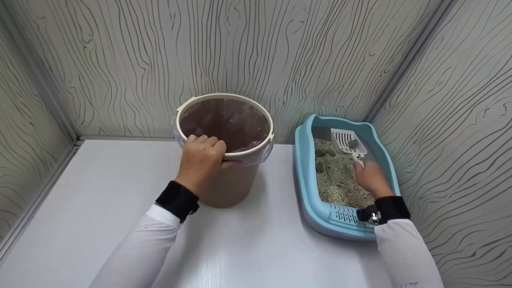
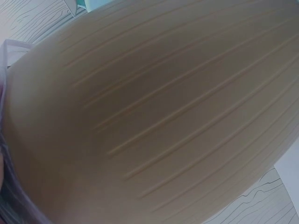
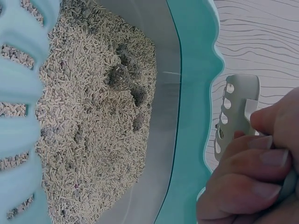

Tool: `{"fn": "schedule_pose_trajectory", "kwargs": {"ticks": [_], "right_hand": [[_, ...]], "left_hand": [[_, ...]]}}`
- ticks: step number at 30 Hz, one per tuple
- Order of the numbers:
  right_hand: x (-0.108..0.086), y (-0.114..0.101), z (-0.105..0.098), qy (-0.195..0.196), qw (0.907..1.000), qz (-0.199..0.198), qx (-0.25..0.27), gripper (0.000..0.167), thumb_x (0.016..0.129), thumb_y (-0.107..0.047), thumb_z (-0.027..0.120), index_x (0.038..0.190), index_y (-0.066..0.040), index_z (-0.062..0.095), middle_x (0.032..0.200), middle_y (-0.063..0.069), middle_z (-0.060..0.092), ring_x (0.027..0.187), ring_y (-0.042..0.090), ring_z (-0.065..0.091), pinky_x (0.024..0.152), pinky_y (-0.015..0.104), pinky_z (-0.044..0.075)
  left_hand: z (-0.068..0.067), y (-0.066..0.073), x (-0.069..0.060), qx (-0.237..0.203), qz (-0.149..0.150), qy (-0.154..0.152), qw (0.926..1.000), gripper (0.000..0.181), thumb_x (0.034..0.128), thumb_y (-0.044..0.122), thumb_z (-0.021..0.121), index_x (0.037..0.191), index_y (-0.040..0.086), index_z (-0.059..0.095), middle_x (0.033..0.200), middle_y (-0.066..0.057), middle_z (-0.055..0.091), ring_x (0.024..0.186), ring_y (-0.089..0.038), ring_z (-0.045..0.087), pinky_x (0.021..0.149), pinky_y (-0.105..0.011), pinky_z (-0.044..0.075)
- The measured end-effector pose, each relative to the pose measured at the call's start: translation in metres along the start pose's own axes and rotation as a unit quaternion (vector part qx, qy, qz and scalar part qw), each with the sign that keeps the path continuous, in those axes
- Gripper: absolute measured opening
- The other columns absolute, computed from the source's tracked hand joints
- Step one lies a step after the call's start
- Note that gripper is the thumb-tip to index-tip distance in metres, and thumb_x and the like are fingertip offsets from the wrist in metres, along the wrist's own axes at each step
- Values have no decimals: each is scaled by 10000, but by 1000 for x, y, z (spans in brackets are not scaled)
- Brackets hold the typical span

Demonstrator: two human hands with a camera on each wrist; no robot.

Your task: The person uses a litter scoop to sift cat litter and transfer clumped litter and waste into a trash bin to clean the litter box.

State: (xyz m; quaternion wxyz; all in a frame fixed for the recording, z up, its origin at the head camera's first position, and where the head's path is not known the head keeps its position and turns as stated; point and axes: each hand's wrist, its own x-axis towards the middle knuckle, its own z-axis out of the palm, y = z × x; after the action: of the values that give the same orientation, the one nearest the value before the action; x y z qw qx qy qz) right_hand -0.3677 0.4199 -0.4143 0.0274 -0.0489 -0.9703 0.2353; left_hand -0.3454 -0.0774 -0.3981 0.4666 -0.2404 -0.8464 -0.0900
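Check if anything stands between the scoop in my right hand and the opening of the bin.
Two edges to pass over: the litter tray's left side, between the scoop and the bin, then the bin's rim. Your left hand grips that rim's near side, apparently off the direct line. Nothing else shows between.

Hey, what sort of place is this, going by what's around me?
Probably a small booth or enclosed room corner: wood-grain-patterned panels stand on three sides of a white surface, where a lined bin and a blue litter box sit side by side.
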Motion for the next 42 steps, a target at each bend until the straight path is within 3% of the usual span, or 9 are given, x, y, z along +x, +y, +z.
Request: {"fn": "schedule_pose_trajectory", "kwargs": {"ticks": [5, 9, 17, 23, 25, 27, 30, 34, 42], "right_hand": [[-2, -2, 3, 203, 9993, 220, -212, 495, 1112, -332, 384, 1133, 119, 587, 949, 295, 611, 853, 427, 620, 755, 511, 473], [-4, -4, 6, 311, 9979, 349, -458, 589, 1105, -313, 402, 1390, 198, 472, 1280, 452, 564, 1149, 591, 590, 950, 648, 482], [-4, -3, 11, 262, 9976, 452, -459, 622, 1103, -313, 419, 1480, 181, 398, 1403, 446, 506, 1254, 597, 542, 1030, 661, 459], [-1, 2, 14, -410, 9981, 447, 108, 679, 1118, -320, 369, 1551, 187, 248, 1569, 457, 290, 1452, 600, 341, 1172, 665, 343], [0, 3, 16, -565, 9966, 454, 401, 610, 1121, -323, 365, 1492, 163, 367, 1413, 463, 456, 1307, 585, 498, 1085, 622, 446], [1, 5, 17, -640, 9937, 501, 769, 461, 1120, -333, 376, 1253, 87, 512, 1036, 333, 620, 931, 460, 649, 841, 522, 542], [0, 6, 16, -799, 9834, 640, 1500, 349, 1119, -359, 392, 906, -83, 407, 639, 6, 406, 508, 168, 385, 542, 354, 380], [-1, 5, 16, -1053, 9625, 794, 2372, 361, 1116, -396, 407, 866, -138, 442, 571, -90, 343, 450, 75, 288, 478, 295, 323], [-4, 3, 15, -1250, 9427, 933, 2949, 397, 1117, -398, 415, 782, -187, 431, 554, -111, 319, 445, 65, 270, 479, 279, 310]], "left_hand": [[0, 0, 0, -1, 7, 4, 10000, 602, 672, 681, 776, 694, 115, 572, 668, -47, 644, 623, -276, 591, 645, -420, 415], [0, 0, 0, 31, 3, -25, 10000, 601, 668, 680, 784, 696, 116, 579, 671, -44, 649, 628, -275, 598, 650, -419, 419], [0, 0, 0, 60, -15, -25, 10000, 612, 668, 698, 767, 691, 118, 572, 671, -46, 649, 628, -277, 601, 645, -423, 413], [0, 0, 1, 146, 9, 25, 9999, 630, 662, 717, 752, 678, 120, 551, 643, -44, 610, 620, -276, 591, 629, -417, 406], [0, 0, 1, 183, 17, 27, 9998, 636, 665, 720, 750, 674, 119, 542, 636, -43, 597, 618, -275, 589, 626, -417, 405], [0, 0, 1, 178, 19, 24, 9998, 637, 664, 717, 755, 674, 117, 540, 635, -43, 595, 617, -275, 590, 625, -417, 407], [0, 0, 1, 190, -5, -16, 9998, 633, 664, 711, 761, 680, 117, 542, 640, -44, 599, 625, -275, 596, 633, -420, 412], [-1, 0, 1, 193, -52, -91, 9998, 630, 672, 709, 762, 687, 116, 549, 646, -47, 606, 634, -276, 603, 640, -423, 417], [-2, 1, 1, 85, -41, -166, 9998, 626, 701, 710, 741, 697, 112, 554, 658, -49, 623, 635, -278, 600, 646, -417, 422]]}}
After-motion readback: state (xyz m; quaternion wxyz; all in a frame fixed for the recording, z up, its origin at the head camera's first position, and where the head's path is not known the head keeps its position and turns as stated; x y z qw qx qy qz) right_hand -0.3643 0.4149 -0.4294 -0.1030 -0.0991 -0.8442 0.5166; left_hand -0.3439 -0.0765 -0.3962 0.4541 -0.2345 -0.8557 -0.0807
